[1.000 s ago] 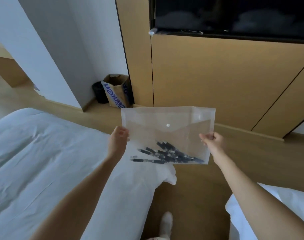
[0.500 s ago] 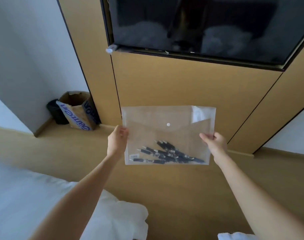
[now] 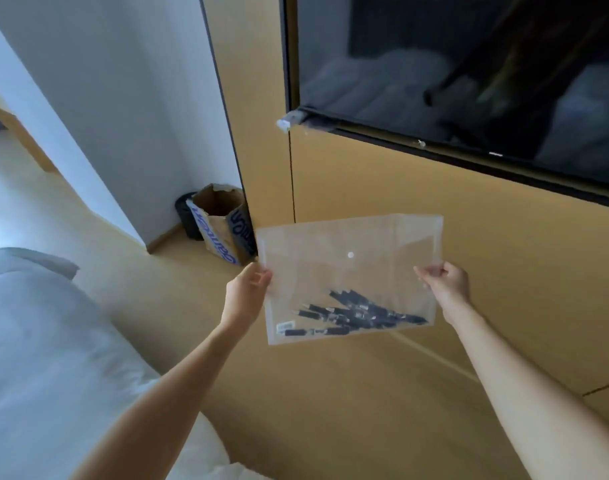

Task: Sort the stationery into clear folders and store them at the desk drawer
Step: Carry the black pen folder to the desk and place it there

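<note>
A tan wooden wall panel (image 3: pixel 434 244) filled the far right, with a dark flat television screen (image 3: pixel 469 71) set above it. A white bed cover (image 3: pixel 46 341) was seen at the near left. A torn brown cardboard box (image 3: pixel 223 230) stood at the far left corner. A clear plastic snap-button folder (image 3: pixel 348 268) was held upright in mid-air, pinched at its left edge by the left hand (image 3: pixel 245 294) and at its right edge by the right hand (image 3: pixel 443 282). Black pens (image 3: pixel 358 313) lay piled along its bottom.

One head-worn view looks forward and down, close over outstretched arms; wood-panelled wall (image 3: pixel 434 216) faces it.
</note>
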`<state>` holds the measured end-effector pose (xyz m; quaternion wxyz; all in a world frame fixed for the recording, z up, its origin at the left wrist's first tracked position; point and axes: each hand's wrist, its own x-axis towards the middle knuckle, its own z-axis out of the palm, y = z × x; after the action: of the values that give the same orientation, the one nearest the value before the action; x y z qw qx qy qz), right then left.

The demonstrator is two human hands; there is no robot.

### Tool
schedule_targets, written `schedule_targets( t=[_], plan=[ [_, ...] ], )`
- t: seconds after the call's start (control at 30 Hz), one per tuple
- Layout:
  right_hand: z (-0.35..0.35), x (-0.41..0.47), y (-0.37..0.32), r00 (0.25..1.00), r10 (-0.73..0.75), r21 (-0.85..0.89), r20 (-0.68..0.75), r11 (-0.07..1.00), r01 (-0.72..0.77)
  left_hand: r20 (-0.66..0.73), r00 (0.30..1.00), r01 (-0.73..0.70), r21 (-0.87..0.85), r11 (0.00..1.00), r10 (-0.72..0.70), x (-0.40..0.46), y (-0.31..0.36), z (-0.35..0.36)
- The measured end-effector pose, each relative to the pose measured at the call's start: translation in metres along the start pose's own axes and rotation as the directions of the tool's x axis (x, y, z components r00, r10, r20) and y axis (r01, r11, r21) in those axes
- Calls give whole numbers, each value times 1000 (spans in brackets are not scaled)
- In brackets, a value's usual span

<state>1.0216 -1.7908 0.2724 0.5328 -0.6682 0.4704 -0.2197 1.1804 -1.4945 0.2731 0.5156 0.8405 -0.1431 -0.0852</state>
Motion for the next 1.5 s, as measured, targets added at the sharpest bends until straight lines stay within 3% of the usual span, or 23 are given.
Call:
schedule_targets(
  t=[0.23, 0.37, 0.6, 0.8, 0.9, 1.23, 1.5],
  plan=[
    [145, 47, -39, 952, -62, -45, 301, 996, 79, -235, 971, 68, 95, 993, -44, 70, -41, -74],
    [233, 68, -80, 916, -107, -27, 386, 991, 128, -366, 930, 65, 88, 994, -29, 128, -60, -126],
    [361, 97, -164, 836, -241, 28, 493, 965, 262, -556, 822, 125, -30, 992, -121, 210, -92, -195],
    [473, 116, -185, 749, -186, -23, 637, 966, 259, -625, 746, 285, -14, 959, -230, 257, -137, -235],
    [542, 131, -197, 688, -183, -18, 702, 962, 274, -697, 646, 367, -74, 927, -311, 302, -159, -259],
    [748, 186, -316, 554, -261, 72, 791, 938, 339, -788, 521, 376, -134, 917, -329, 440, -180, -348],
    [911, 141, -359, 421, -238, 91, 875, 936, 341, -838, 386, 407, -221, 886, -386, 491, -242, -462]
  ],
)
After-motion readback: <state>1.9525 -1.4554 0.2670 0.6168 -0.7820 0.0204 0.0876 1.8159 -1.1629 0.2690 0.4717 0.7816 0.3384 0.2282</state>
